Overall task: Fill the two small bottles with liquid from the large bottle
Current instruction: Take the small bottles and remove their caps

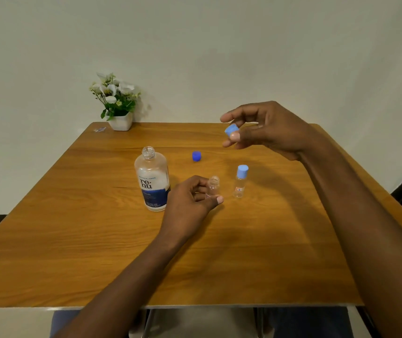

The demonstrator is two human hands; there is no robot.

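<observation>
The large clear bottle [153, 179] with a blue and white label stands uncapped at the table's middle. Its dark blue cap [196, 156] lies behind it to the right. My left hand [190, 201] grips a small clear bottle [213, 185] that stands open on the table. A second small bottle [241, 181] with a light blue cap stands just to its right. My right hand [265, 129] is raised above the table and pinches a light blue cap [231, 130] between thumb and fingers.
A white pot of white flowers [118, 103] stands at the far left corner of the wooden table [73, 240], with a small scrap [100, 129] beside it. A pale wall is behind. The table's near edge runs along the bottom.
</observation>
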